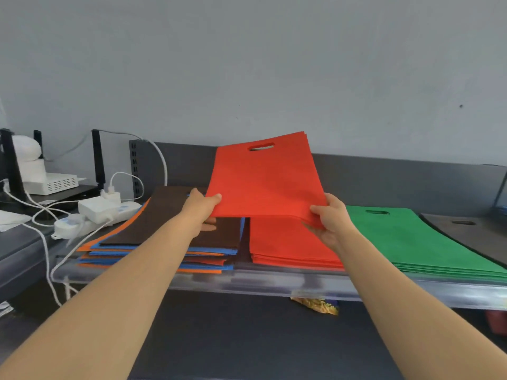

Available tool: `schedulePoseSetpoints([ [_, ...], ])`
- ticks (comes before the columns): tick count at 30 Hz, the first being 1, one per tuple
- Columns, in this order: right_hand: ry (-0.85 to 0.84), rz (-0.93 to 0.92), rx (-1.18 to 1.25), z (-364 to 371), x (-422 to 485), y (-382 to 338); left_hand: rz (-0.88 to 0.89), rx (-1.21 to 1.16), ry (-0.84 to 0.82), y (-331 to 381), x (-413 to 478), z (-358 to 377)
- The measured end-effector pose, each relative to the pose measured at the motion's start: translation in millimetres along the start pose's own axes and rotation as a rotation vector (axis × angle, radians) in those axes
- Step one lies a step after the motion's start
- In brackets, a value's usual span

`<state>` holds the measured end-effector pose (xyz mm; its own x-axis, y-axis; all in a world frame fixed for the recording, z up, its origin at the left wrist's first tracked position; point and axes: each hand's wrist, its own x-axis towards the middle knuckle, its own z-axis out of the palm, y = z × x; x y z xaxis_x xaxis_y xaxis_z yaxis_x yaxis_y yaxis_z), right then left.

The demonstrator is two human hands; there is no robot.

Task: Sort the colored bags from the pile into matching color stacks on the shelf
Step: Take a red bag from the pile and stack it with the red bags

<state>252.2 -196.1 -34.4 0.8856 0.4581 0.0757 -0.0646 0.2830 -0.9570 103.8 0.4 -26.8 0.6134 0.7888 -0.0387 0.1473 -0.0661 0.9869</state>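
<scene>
Both hands clamp one flat red fabric bag with a cut-out handle slot point(263, 182), held tilted, slot end up and away, just above the red stack of like bags point(288, 242) on the shelf with a clear plastic front edge point(274, 283). The left hand point(201, 212) pinches the bag's near left corner, thumb on top and fingers curled beneath. The right hand point(332, 220) grips the near right corner the same way, and the hands stay apart, the bag's width between them. The mixed pile of brown, blue and orange bags point(153, 215) lies left of the red stack, the green stack point(411, 242) right of it
</scene>
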Motion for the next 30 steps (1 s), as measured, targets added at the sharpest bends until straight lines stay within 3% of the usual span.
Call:
schedulePoseSetpoints([
  [3,0.002,-0.008,-0.092,-36,9,-5,-0.115,-0.121,-0.146,3,-12,29],
  [8,0.020,0.038,-0.425,-70,25,-1,0.048,0.120,-0.102,-1,-18,78],
  [13,0.099,-0.067,-0.888,-87,34,10,0.131,0.517,0.020,-16,-7,103],
  [16,0.102,-0.081,-1.059,-90,34,14,0.150,0.610,0.009,-19,-5,112],
  [23,0.129,-0.127,-1.236,-91,32,17,0.123,0.725,-0.020,-23,5,114],
  [30,0.118,-0.037,-1.333,-91,25,12,0.168,0.788,-0.034,-25,5,109],
])
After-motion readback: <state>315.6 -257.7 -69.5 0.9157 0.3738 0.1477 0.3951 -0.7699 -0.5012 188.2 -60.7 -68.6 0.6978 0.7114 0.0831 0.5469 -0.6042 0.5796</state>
